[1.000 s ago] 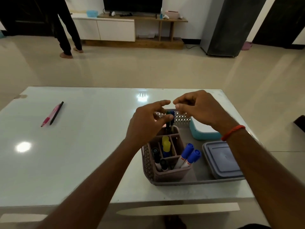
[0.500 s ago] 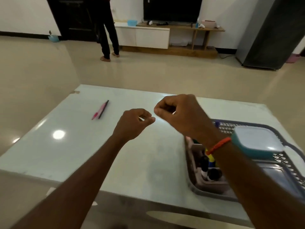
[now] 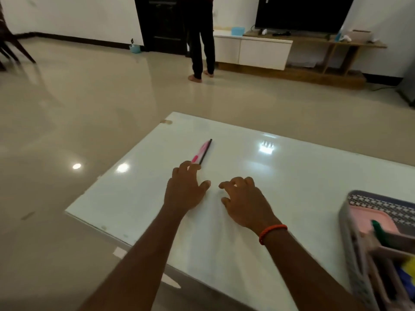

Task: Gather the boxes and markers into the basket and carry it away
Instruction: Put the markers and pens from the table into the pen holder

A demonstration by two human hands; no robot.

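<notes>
A pink marker (image 3: 200, 151) and a thin black marker (image 3: 206, 150) lie side by side on the white table (image 3: 292, 187). My left hand (image 3: 185, 189) is open, fingers spread, its fingertips at the near ends of the two markers. To its right my right hand (image 3: 244, 202) hovers over the table, fingers curled apart and holding nothing. The grey basket (image 3: 352, 232) sits at the right edge, partly cut off. It holds a pink box (image 3: 370, 221) and a brown organiser (image 3: 390, 259) with markers.
A person (image 3: 201, 37) stands on the tiled floor beyond the table, near a white cabinet (image 3: 251, 51) and a TV stand (image 3: 332, 55). A chair (image 3: 9, 43) is at the far left. The table's left edge drops to open floor.
My view swung left, so the basket slid to the right edge. Both hands left the basket, moved left across the table and opened; the left one reached the pink and black markers.
</notes>
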